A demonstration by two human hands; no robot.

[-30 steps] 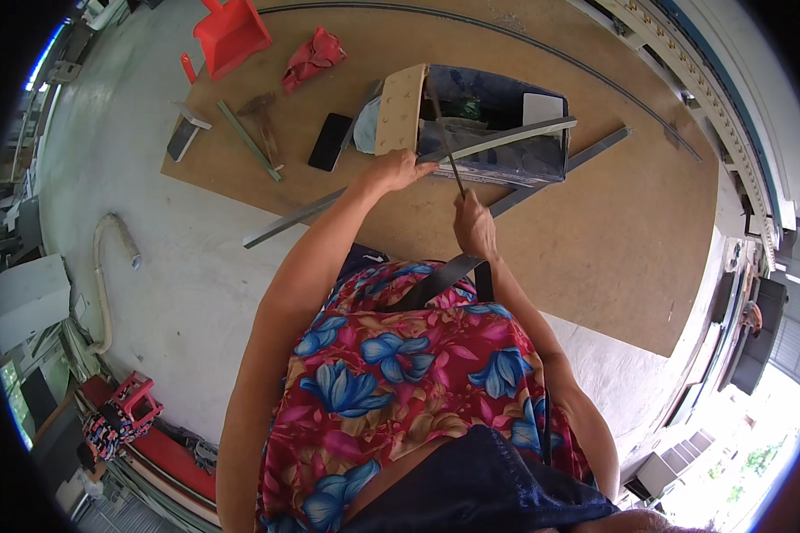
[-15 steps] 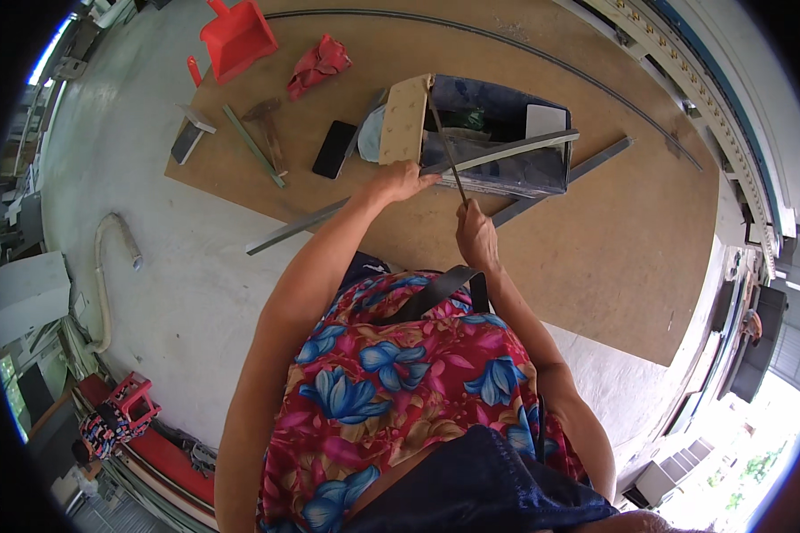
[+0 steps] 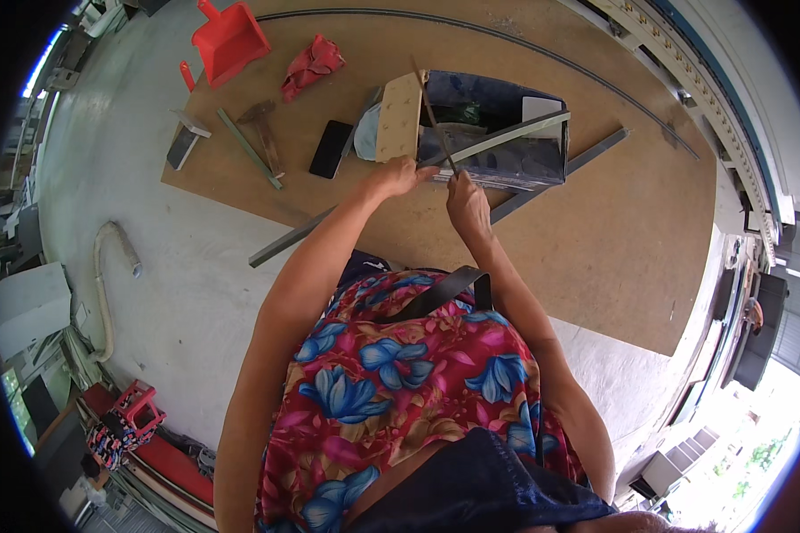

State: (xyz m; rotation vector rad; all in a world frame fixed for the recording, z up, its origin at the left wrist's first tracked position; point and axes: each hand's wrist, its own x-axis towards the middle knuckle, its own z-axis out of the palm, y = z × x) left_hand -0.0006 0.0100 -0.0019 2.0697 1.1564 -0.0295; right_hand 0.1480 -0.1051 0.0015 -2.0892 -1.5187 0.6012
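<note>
My right hand (image 3: 469, 206), fingers closed round a slim dark rod (image 3: 432, 111), has pushed it farther forward across the grey metal bar (image 3: 516, 135) my left hand (image 3: 393, 177) still grips.

Wide fisheye view from the wearer's head, facing down, floral garment (image 3: 409, 364) close, brown board (image 3: 596, 258) beyond

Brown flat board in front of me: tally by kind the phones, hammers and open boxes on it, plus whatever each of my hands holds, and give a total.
Black rectangular phone: 1
Wooden-handled hammer: 1
Open dark blue box: 1
Long straight grey bar, in the left hand: 1
Thin dark rod, in the right hand: 1
Total: 5
</note>
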